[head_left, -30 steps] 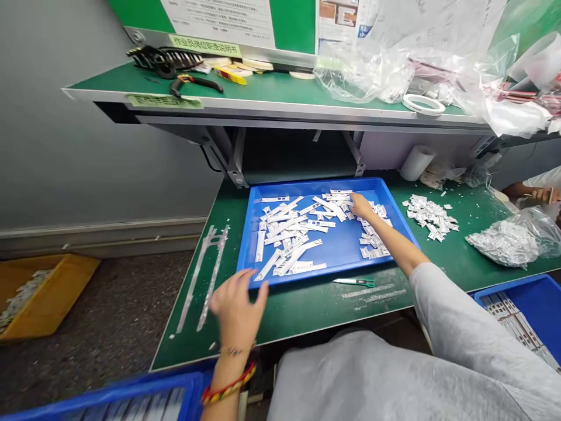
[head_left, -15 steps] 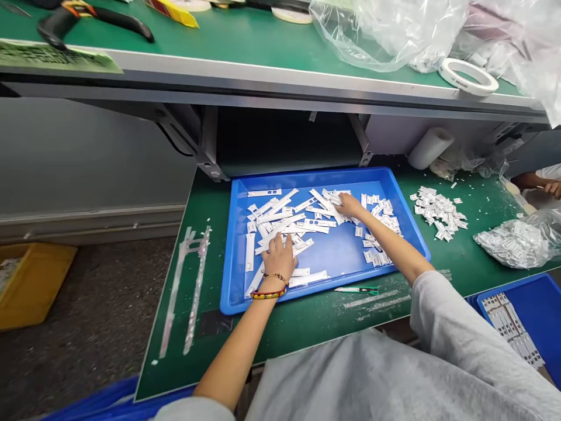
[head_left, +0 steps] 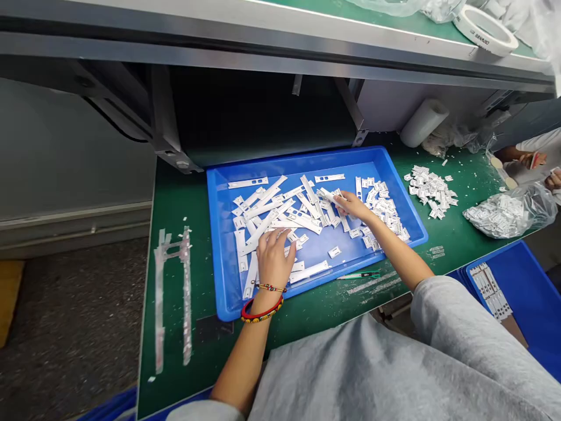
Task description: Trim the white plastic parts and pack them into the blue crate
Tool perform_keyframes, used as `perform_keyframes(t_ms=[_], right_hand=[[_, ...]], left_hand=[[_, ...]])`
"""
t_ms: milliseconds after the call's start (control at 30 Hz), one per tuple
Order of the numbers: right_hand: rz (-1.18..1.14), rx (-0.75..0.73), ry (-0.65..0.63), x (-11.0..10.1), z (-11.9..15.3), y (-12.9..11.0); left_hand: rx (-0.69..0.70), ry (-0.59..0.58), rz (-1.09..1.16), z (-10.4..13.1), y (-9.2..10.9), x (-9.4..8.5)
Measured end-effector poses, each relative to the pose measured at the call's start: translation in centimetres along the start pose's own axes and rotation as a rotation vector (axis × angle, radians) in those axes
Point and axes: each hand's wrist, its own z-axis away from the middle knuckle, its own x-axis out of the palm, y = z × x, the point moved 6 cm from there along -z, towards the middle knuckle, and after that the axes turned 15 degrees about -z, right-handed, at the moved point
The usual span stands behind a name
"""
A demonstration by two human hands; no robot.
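A blue tray [head_left: 346, 257] holds long white slotted strips [head_left: 263, 206] heaped at its left and middle. Small white rectangular pieces [head_left: 385, 211] lie in a pile at its right. My left hand [head_left: 275, 254], with bracelets at the wrist, rests over the strips with fingers apart; its fingertips are partly hidden. Over the middle of the heap, my right hand [head_left: 351, 207] is closed on several small white pieces [head_left: 328, 195] between thumb and fingers. One loose small piece lies by itself on the tray floor, right of my left hand.
A green-handled cutter [head_left: 359, 275] lies along the tray's front edge. To the right are another pile of white pieces [head_left: 432, 190], a bag of pieces [head_left: 504, 215] and a second blue tray [head_left: 532, 292]. A metal-edged shelf [head_left: 263, 55] overhangs the back. Another person's hand [head_left: 532, 159] shows far right.
The view has tilted down and shifted. My right hand has lifted slightly with pieces in its grip. A slotted strip now lies apart near the tray's back wall. My left hand stays over the heap.
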Motion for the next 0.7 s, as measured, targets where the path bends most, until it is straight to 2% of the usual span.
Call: perform_keyframes(t_ms=[67, 167, 233, 300, 433, 500, 600, 700], right_hand=[[-0.13, -0.007, -0.036, 0.7, 1.2, -0.6], [-0.385, -0.037, -0.084, 2.3, 3.0, -1.4], [-0.459, -0.044, -0.084, 3.4, 4.1, -1.6], [-0.448, -0.061, -0.071, 4.5, 5.2, -1.8], [-0.295, -0.168, -0.055, 6.3, 7.1, -2.0], [-0.324, -0.119, -0.09, 7.1, 7.5, -1.3], [-0.447, 0.033, -0.142, 8.2, 7.7, 0.4], [-0.452, 0.057, -0.081, 8.1, 7.4, 1.3]], left_hand=[[0.007, -0.005, 0.23, -1.1, 0.5, 0.7], [-0.097, -0.103, 0.61, -3.1, 1.6, 2.9], [-0.189, -0.149, 0.849, -4.4, 2.7, 4.3], [-0.265, -0.145, 1.017, -5.4, 3.6, 5.2], [-0.318, -0.073, 1.19, -6.1, 4.3, 5.7], [-0.342, -0.064, 1.28, -6.0, 4.0, 5.7], [-0.356, -0.108, 1.418, -5.7, 3.7, 5.6], [-0.337, -0.158, 1.451, -5.6, 3.9, 5.3]])
